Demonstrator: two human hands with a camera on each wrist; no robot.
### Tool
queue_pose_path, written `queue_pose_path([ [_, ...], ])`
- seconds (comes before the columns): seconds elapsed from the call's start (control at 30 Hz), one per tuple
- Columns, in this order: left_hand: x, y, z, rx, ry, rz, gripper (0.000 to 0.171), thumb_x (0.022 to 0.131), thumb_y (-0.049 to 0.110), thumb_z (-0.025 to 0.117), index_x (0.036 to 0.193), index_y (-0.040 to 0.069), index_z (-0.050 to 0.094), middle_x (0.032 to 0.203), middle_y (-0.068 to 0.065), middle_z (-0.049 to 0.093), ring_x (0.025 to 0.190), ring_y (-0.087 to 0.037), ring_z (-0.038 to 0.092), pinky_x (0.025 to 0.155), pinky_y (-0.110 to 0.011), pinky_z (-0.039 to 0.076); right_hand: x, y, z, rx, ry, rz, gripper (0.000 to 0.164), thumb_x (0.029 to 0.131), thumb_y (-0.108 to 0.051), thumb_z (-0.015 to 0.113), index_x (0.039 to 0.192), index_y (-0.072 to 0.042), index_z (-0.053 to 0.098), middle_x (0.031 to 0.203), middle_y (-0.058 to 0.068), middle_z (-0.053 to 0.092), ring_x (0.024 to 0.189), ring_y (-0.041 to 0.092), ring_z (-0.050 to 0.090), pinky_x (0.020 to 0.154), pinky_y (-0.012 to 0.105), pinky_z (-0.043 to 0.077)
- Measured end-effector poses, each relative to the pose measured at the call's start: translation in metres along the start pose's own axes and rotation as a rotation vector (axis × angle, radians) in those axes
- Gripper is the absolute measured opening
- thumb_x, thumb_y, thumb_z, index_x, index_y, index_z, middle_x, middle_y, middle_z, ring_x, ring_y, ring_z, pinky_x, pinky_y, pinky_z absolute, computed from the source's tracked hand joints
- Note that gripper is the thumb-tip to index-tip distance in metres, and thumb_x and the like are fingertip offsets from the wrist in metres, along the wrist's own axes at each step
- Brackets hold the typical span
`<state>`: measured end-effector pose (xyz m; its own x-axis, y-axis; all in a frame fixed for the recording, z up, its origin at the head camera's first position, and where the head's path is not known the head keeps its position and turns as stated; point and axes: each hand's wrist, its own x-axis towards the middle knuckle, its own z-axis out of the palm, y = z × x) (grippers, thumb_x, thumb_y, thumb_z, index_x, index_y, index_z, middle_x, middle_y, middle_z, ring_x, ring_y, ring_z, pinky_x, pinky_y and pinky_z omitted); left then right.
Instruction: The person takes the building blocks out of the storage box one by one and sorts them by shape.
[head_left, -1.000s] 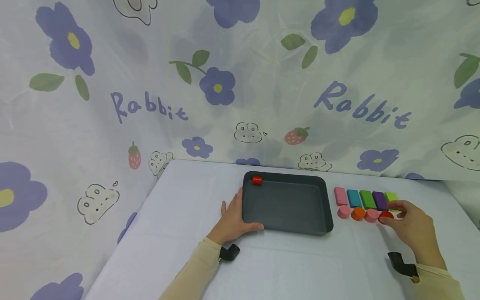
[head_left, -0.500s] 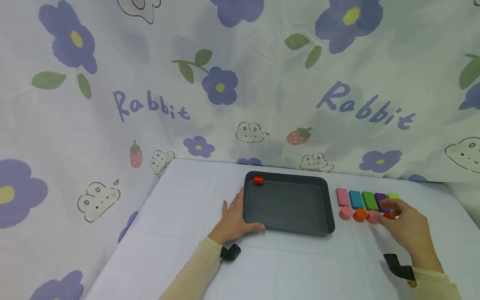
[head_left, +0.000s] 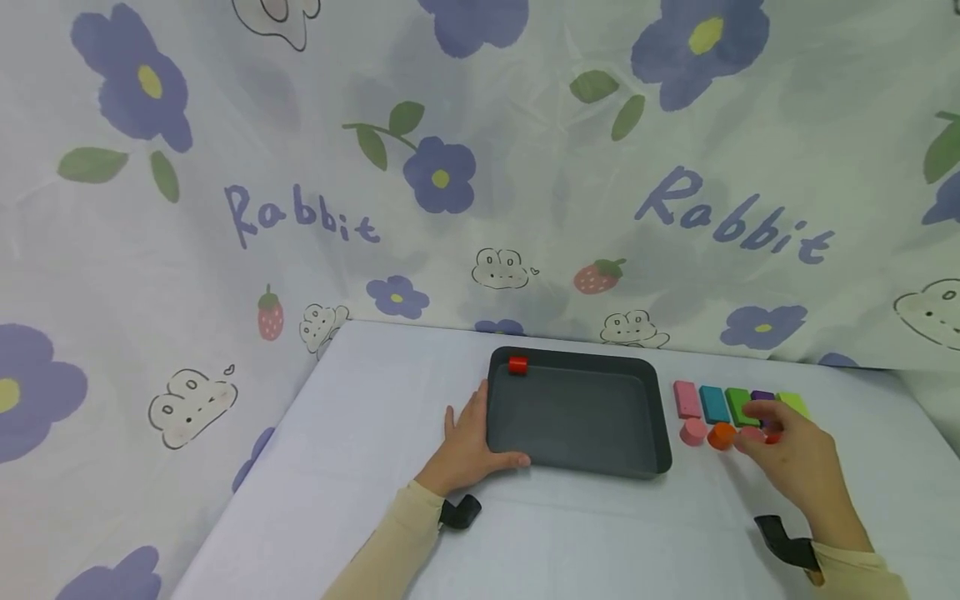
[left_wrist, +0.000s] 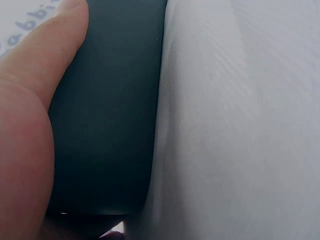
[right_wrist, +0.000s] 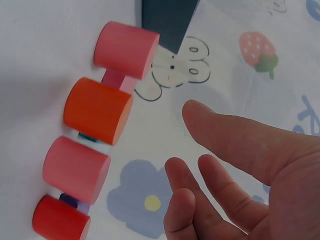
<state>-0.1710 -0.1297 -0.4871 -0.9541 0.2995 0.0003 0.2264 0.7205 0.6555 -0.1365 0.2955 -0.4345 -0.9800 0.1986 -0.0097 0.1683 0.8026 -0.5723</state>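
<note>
My left hand (head_left: pixel 465 442) rests against the left front corner of a dark grey tray (head_left: pixel 577 417), fingers along the left side and thumb at the front rim. Inside the tray, at the back left, lies a small red cylinder (head_left: pixel 518 366). On the right, my right hand (head_left: pixel 798 454) hovers over a row of cylinders, holding nothing, its fingers and thumb apart. That row runs pink (right_wrist: pixel 125 50), orange cylinder (right_wrist: pixel 95 112), second pink cylinder (right_wrist: pixel 75 170), red cylinder (right_wrist: pixel 60 219). In the head view the hand partly covers the last two.
Behind the cylinders stands a row of rectangular blocks: pink block (head_left: pixel 687 400), blue block (head_left: pixel 715 405), green block (head_left: pixel 737 402), a partly hidden purple one, and lime block (head_left: pixel 793 403). A white cloth covers the table (head_left: pixel 585 533); a printed curtain (head_left: pixel 525 150) hangs behind.
My right hand has moved left from the red cylinder towards the second pink cylinder, leaving the red one on the table. The left hand stays at the tray.
</note>
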Motion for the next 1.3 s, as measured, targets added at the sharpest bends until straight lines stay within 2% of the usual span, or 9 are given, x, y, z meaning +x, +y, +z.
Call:
queue_pose_path([
  [0.2,0.0,-0.001,0.001,-0.005,0.001,0.006,0.134,0.073,0.063,0.082,0.161,0.005,0.0,0.167,-0.012,0.015,0.152,-0.03,0.018,0.117,-0.064,-0.007,-0.005,-0.012,0.01,0.039,0.011,-0.066,0.054,0.089,-0.017,0.077,0.131,0.006,0.055,0.119,0.03,0.06,0.099,0.04,0.051,0.059,0.029,0.05],
  [0.47,-0.001,-0.001,-0.001,0.004,0.004,-0.001,0.134,0.073,0.064,0.081,0.161,0.005,0.001,0.167,-0.013,0.016,0.152,-0.03,0.018,0.117,-0.064,-0.007,-0.005,-0.027,0.025,0.062,-0.001,-0.191,0.053,0.089,-0.03,0.079,0.127,0.002,0.06,0.117,0.025,0.065,0.098,0.036,0.058,0.065,0.032,0.05],
  [0.67,-0.001,0.001,-0.002,0.007,0.002,0.002,0.134,0.073,0.066,0.081,0.161,0.004,0.001,0.167,-0.013,0.016,0.152,-0.029,0.019,0.117,-0.063,-0.006,-0.007,-0.037,0.032,0.067,0.012,-0.216,0.053,0.087,-0.024,0.081,0.129,0.001,0.06,0.119,0.023,0.066,0.097,0.034,0.058,0.066,0.031,0.049],
  [0.9,-0.001,0.001,-0.001,0.006,0.002,-0.004,0.134,0.073,0.064,0.082,0.161,0.004,0.002,0.167,-0.013,0.017,0.152,-0.029,0.019,0.118,-0.063,-0.006,-0.003,-0.052,0.036,0.083,0.042,-0.23,0.05,0.086,-0.021,0.08,0.127,0.001,0.061,0.112,0.022,0.067,0.09,0.029,0.057,0.063,0.03,0.048],
  [1.07,0.0,0.0,0.0,0.012,0.002,-0.005,0.134,0.073,0.064,0.082,0.161,0.005,0.001,0.167,-0.013,0.017,0.152,-0.029,0.02,0.118,-0.063,-0.006,0.001,-0.062,0.037,0.09,0.04,-0.248,0.045,0.087,-0.02,0.079,0.124,-0.003,0.063,0.11,0.02,0.067,0.09,0.029,0.057,0.063,0.031,0.048],
  [1.3,0.001,-0.002,0.001,0.018,-0.003,-0.003,0.136,0.072,0.065,0.081,0.161,0.005,-0.002,0.167,-0.011,0.015,0.152,-0.026,0.019,0.118,-0.063,-0.005,0.007,-0.074,0.04,0.107,0.013,-0.258,0.045,0.087,-0.018,0.08,0.125,-0.001,0.063,0.116,0.022,0.067,0.094,0.032,0.056,0.066,0.033,0.051],
])
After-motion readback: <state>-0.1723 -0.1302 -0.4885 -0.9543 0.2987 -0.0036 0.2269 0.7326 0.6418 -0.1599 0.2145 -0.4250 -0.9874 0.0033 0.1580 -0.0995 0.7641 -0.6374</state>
